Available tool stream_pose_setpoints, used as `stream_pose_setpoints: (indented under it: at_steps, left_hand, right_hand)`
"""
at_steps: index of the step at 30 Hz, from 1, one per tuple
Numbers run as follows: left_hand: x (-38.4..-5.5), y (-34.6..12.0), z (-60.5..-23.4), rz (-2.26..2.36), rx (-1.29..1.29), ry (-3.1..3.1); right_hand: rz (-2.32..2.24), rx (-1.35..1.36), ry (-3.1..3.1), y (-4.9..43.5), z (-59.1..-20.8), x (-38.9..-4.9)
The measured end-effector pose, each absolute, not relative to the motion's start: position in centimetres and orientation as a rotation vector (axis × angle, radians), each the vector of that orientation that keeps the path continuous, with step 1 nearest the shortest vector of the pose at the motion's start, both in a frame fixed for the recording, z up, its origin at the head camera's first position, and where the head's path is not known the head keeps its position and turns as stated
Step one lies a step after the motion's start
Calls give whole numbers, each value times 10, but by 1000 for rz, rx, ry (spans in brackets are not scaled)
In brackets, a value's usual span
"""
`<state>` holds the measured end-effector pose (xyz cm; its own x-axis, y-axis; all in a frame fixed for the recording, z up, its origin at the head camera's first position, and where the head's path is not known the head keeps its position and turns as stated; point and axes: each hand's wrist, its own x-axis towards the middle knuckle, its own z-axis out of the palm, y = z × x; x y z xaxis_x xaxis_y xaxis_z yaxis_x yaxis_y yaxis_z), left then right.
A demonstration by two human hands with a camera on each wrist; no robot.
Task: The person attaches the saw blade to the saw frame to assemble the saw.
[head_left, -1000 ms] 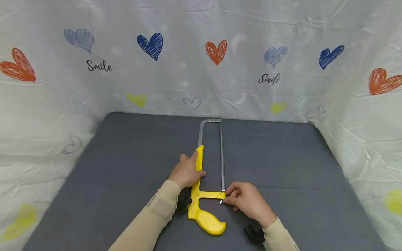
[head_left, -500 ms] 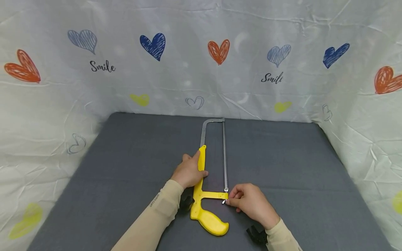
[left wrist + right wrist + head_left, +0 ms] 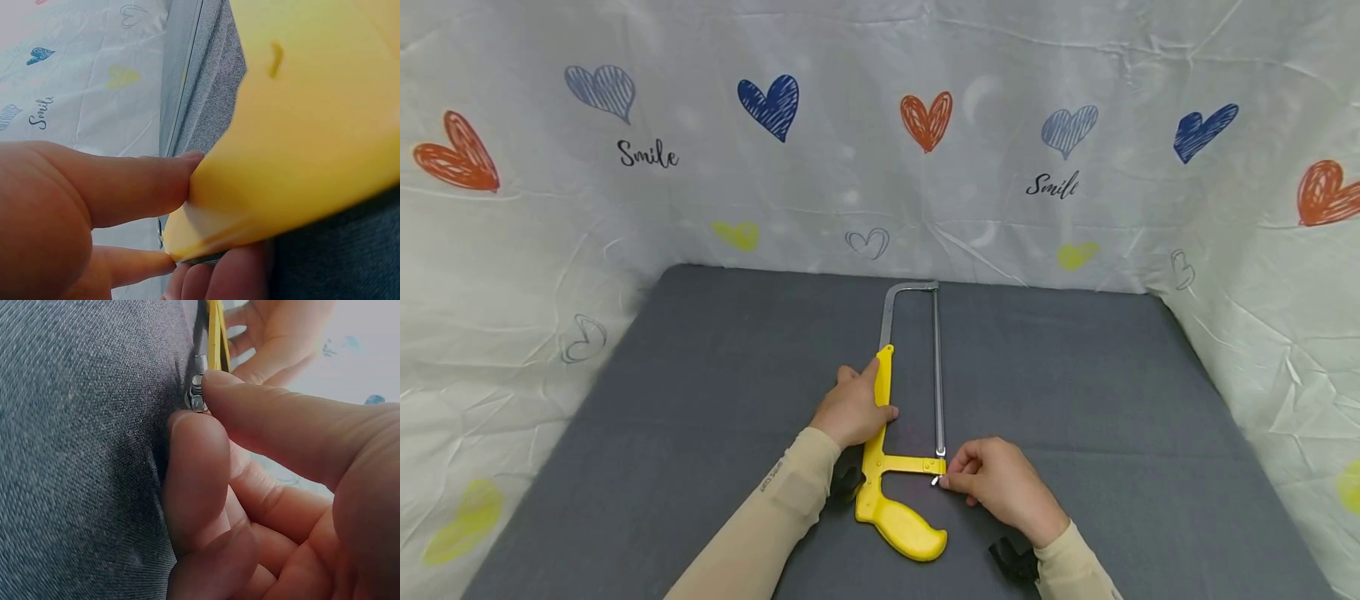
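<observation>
A hacksaw with a yellow handle (image 3: 901, 530) lies on the grey cloth in the head view, its silver blade (image 3: 937, 375) on the right side. My left hand (image 3: 850, 410) grips the yellow frame bar, thumb across it. Close up, the yellow frame (image 3: 300, 137) fills much of the left wrist view, with the left thumb (image 3: 144, 187) on it and fingertips under its edge. At the blade's near end, my right hand (image 3: 1000, 483) pinches a small metal wing nut (image 3: 936, 481). The right wrist view shows this wing nut (image 3: 197, 400) between thumb and forefinger.
Grey cloth (image 3: 1112, 392) covers the table around the saw. A white curtain (image 3: 842, 192) printed with hearts and "Smile" hangs behind and at both sides. The saw's far end comes near the back edge. A black wrist mount (image 3: 1015, 560) sits under the right wrist.
The head view has shifted slightly. My right thumb and fingers have moved a little at the wing nut, closer together than a second ago. The left hand keeps its grip on the saw.
</observation>
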<state>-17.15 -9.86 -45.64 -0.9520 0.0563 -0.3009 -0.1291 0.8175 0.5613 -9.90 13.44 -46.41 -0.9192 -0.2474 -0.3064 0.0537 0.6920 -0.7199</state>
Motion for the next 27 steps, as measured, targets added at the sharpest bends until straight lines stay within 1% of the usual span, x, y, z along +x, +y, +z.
stream_pose_setpoints:
  at_steps: [27]
  left_hand:
    - [-174, -97, -458, 864, -70, 2680]
  right_hand:
    - [-1052, -161, 2584, 132, -463, -97]
